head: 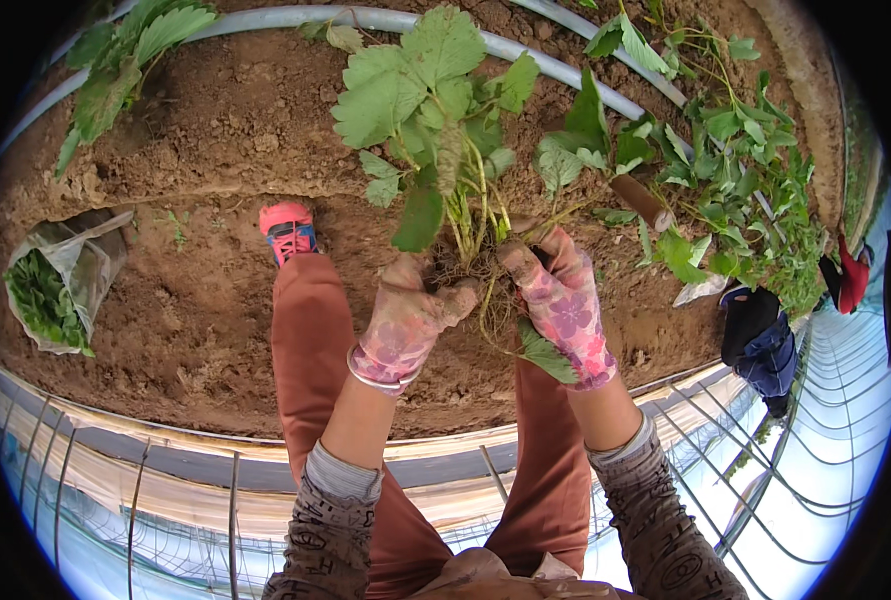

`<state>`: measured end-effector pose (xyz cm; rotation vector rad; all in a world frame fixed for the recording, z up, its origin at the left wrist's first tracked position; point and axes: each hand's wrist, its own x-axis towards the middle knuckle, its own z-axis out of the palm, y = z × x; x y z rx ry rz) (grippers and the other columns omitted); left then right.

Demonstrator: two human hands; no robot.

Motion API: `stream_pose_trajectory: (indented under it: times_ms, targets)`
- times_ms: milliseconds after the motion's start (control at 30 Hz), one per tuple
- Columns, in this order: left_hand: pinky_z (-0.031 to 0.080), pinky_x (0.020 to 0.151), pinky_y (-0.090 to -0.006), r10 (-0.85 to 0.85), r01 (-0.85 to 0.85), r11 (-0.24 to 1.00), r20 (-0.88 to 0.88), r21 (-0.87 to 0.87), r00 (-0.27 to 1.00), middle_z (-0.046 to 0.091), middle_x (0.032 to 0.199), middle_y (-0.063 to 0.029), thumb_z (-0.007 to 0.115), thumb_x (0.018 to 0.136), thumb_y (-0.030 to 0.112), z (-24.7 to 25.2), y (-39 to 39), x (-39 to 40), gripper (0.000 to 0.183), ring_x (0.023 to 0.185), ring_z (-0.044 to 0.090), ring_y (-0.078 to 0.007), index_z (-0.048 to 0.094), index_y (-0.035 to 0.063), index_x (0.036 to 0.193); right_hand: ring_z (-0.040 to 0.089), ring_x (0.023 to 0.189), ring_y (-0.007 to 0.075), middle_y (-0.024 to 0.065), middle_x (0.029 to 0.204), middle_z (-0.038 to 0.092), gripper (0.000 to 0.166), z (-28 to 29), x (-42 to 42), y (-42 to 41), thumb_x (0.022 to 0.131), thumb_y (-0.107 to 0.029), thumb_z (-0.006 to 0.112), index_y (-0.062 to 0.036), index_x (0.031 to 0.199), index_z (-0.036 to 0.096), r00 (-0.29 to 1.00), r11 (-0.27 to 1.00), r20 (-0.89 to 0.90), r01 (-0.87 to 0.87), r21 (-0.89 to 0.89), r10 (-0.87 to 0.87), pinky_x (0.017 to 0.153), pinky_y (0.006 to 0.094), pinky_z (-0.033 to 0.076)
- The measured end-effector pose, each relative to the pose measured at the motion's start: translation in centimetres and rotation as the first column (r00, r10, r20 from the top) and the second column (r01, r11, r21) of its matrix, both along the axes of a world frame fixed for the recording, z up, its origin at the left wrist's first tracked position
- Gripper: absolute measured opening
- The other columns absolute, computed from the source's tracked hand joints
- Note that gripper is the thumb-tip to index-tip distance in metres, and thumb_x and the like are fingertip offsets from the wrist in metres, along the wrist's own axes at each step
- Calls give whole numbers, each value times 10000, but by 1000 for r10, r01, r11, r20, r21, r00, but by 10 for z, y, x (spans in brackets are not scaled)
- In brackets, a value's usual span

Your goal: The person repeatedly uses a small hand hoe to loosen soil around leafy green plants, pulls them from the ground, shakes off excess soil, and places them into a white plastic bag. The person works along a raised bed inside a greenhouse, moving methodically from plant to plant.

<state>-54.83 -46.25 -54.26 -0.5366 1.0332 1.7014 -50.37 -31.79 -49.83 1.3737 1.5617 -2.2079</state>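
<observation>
A leafy strawberry plant [445, 112] stands upright between my gloved hands, its stems meeting in a mass of brown roots [483, 262] with soil on them. My left hand [414, 311], in a pink flowered glove with muddy fingers, holds the left side of the root ball. On its right side, my right hand [561, 300], in a matching glove, grips the roots and crown with thumb and fingers. A runner with a small leaf [546, 352] hangs down over the right glove. The fingertips are partly hidden by roots.
Pale hoses [385, 19] curve over the soil bed. A brown-handled object [642, 202] lies among strawberry plants [753, 165] at the right. An open plastic bag [77, 270] of leaves sits at the left. Two other people [764, 352] are at far right, beside the greenhouse frame.
</observation>
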Motion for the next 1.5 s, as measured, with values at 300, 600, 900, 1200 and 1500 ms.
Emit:
stream_pose_trajectory:
  times_ms: [300,600,900,1200,1500]
  targets:
    - [428,632,-220,231,-230,973,-17,21,973,557,956,-43,562,729,-29,-16,-10,14,396,744,515,-95,470,-7,1113,563,829,119,72,972,569,246,-17,28,-33,833,-10,545,0,1075,500,879,868,-168,378,-323,-446,748,229,455]
    - [473,807,-316,-61,72,993,-119,91,991,561,1075,-104,701,624,23,4,-9,1,603,946,554,-210,442,-9,1168,550,856,125,73,1036,547,245,-45,55,-15,872,-94,450,9,1093,473,946,899,-118,240,-367,-300,674,228,459]
    - [482,805,-322,226,-258,956,211,140,951,569,1068,-89,652,693,-19,12,-5,3,456,968,557,-204,507,47,1120,562,811,98,95,1024,563,274,-14,36,-17,843,-1,458,49,1112,456,952,939,-62,283,-195,-300,599,177,452]
    - [495,802,-308,323,-383,878,235,287,917,529,1134,-116,480,849,74,-1,-21,-1,308,971,554,-164,445,28,1152,477,922,101,31,1028,519,422,-1,4,5,806,-124,619,43,1155,451,973,955,-72,-230,-188,221,824,233,400]
    - [515,773,-331,422,-468,872,267,143,867,542,1109,-124,568,803,80,-3,-7,7,385,930,576,-216,452,20,1165,472,666,138,66,812,537,350,-15,18,2,725,-46,644,12,1049,524,883,869,35,-468,162,468,676,263,460]
